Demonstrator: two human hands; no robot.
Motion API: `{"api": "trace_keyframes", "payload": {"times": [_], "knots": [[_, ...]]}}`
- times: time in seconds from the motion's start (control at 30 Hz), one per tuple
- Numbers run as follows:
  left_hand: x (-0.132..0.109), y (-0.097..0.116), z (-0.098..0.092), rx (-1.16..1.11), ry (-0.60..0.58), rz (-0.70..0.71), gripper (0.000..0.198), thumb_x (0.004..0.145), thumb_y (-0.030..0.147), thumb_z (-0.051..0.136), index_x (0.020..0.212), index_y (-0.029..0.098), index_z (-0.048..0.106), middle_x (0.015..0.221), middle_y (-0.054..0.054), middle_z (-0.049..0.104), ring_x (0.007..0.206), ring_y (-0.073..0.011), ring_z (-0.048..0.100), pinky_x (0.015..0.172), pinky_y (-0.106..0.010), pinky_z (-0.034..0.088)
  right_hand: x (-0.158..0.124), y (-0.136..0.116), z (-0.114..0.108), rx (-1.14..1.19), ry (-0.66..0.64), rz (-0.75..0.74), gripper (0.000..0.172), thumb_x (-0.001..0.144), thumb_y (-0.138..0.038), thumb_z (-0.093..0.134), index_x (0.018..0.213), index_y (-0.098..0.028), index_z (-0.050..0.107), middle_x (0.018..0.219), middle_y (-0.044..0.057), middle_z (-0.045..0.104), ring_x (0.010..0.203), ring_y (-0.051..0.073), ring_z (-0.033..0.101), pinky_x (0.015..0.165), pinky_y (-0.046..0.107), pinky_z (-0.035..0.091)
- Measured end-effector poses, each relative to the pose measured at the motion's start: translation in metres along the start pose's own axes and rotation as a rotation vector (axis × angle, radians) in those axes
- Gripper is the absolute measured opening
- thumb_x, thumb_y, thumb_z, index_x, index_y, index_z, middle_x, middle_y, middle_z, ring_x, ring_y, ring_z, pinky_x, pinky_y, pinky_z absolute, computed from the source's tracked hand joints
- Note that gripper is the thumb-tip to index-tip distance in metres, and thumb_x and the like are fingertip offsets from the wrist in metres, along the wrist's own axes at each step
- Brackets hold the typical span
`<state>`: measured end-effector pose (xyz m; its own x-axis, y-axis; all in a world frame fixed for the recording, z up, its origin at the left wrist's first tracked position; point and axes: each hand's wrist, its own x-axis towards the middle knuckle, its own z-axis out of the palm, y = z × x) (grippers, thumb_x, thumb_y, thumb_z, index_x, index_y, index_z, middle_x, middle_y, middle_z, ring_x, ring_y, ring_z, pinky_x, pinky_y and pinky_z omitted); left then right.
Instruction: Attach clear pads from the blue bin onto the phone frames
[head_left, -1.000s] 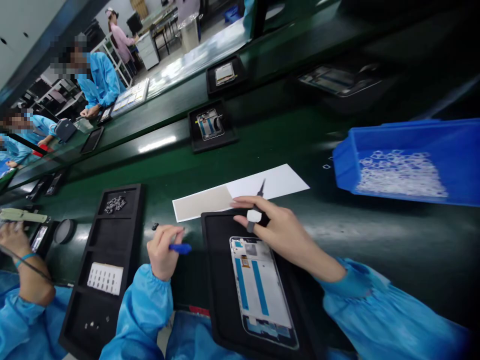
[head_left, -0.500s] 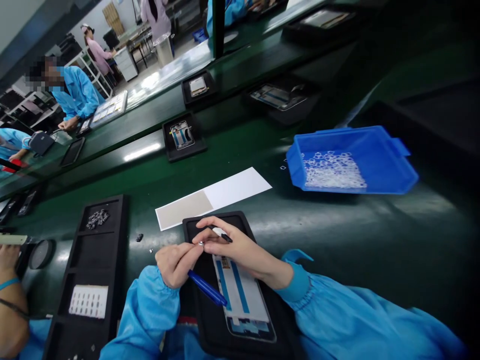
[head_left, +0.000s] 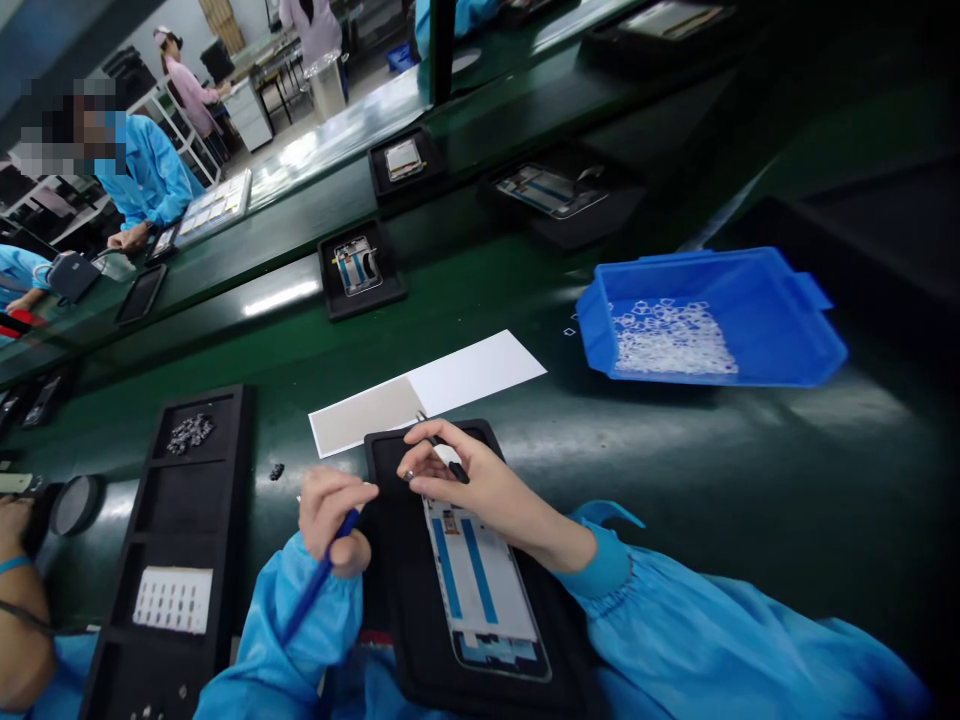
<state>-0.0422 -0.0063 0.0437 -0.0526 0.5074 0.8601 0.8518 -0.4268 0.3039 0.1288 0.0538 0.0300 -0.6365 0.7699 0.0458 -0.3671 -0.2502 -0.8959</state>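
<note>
My left hand (head_left: 334, 515) is closed around a blue pen-like tool (head_left: 309, 592), which slants down over my sleeve. Its index finger points toward my right hand (head_left: 499, 500), with a gap between the two. A tiny shiny metal part (head_left: 407, 477) sits between the thumb and a fingertip of my right hand. That same hand also keeps a thin black tool (head_left: 457, 472) with a metallic tip between its fingers. Under the hands lies a phone frame (head_left: 499, 610) with two blue strips, in a black tray (head_left: 409, 620).
A blue bin (head_left: 787, 330) of small white frame pieces stands right. Beyond the tray lies a white and beige card (head_left: 480, 375). At left, a compartmented black tray (head_left: 176, 500) holds small dark parts and a white sheet. A co-worker's arm (head_left: 26, 620) shows far left; more trays line the bench.
My left hand has drawn away to the left from my right fingertips. The blue tool has swung to slant the other way. My right hand keeps the small metal part.
</note>
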Motion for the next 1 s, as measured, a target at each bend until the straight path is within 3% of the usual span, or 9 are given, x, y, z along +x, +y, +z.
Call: {"api": "trace_keyframes", "payload": {"times": [0.07,0.1,0.2,0.4,0.73,0.83,1.0], "knots": [[0.003,0.005,0.006,-0.007,0.14,-0.25,0.076,0.101,0.05,-0.009,0.056,0.022,0.045,0.056,-0.002,0.042,0.052,-0.014,0.049,0.052,-0.029,0.045,0.0,0.001,0.0,-0.077,0.001,-0.063,0.033,0.088,-0.032,0.072,0.111,-0.02,0.052,0.093,0.004,0.064,0.084,0.02,0.059,0.082,0.033,0.048],[0.003,0.006,0.008,-0.032,0.148,-0.361,0.075,0.1,0.049,-0.014,0.053,0.022,0.037,0.054,-0.002,0.038,0.05,-0.0136,0.046,0.049,-0.029,0.043,0.0,0.002,0.001,-0.096,-0.001,-0.079,0.033,0.088,-0.032,0.071,0.111,-0.02,0.052,0.093,0.005,0.064,0.083,0.02,0.059,0.081,0.033,0.049],[-0.001,0.006,0.013,-0.151,0.037,-0.546,0.071,0.099,0.052,-0.015,0.051,0.022,0.029,0.053,-0.002,0.037,0.048,-0.0126,0.044,0.047,-0.027,0.041,-0.001,0.004,0.003,-0.122,-0.008,-0.081,0.033,0.089,-0.032,0.071,0.113,-0.019,0.052,0.094,0.005,0.064,0.084,0.02,0.059,0.081,0.032,0.05],[-0.015,-0.001,0.011,-0.436,-0.014,-0.556,0.075,0.099,0.068,0.014,0.049,0.019,0.042,0.056,-0.002,0.047,0.049,-0.0124,0.048,0.048,-0.029,0.041,-0.002,0.004,0.004,-0.145,-0.034,-0.077,0.034,0.09,-0.034,0.07,0.113,-0.018,0.052,0.093,0.005,0.063,0.084,0.02,0.06,0.08,0.032,0.05],[-0.014,0.0,0.011,-0.54,-0.071,-0.476,0.071,0.101,0.062,0.024,0.052,0.018,0.049,0.057,-0.002,0.052,0.054,-0.0134,0.051,0.054,-0.028,0.043,-0.002,0.007,0.003,-0.125,-0.038,-0.087,0.034,0.091,-0.034,0.071,0.115,-0.018,0.052,0.092,0.004,0.063,0.084,0.02,0.06,0.079,0.031,0.049],[-0.009,-0.001,0.006,-0.61,-0.15,-0.484,0.06,0.102,0.054,0.035,0.059,0.017,0.052,0.063,-0.002,0.054,0.057,-0.0124,0.054,0.057,-0.026,0.045,0.0,0.007,0.001,-0.122,-0.021,-0.093,0.036,0.091,-0.036,0.072,0.115,-0.018,0.052,0.093,0.004,0.063,0.083,0.02,0.06,0.079,0.032,0.05],[0.005,0.002,0.003,-0.759,-0.268,-0.584,0.023,0.096,0.036,0.06,0.084,0.017,0.053,0.088,-0.002,0.061,0.066,-0.0111,0.064,0.066,-0.025,0.056,0.003,-0.001,-0.006,-0.134,0.038,-0.094,0.037,0.089,-0.036,0.07,0.114,-0.018,0.051,0.091,0.004,0.063,0.081,0.02,0.06,0.079,0.033,0.05]]}}
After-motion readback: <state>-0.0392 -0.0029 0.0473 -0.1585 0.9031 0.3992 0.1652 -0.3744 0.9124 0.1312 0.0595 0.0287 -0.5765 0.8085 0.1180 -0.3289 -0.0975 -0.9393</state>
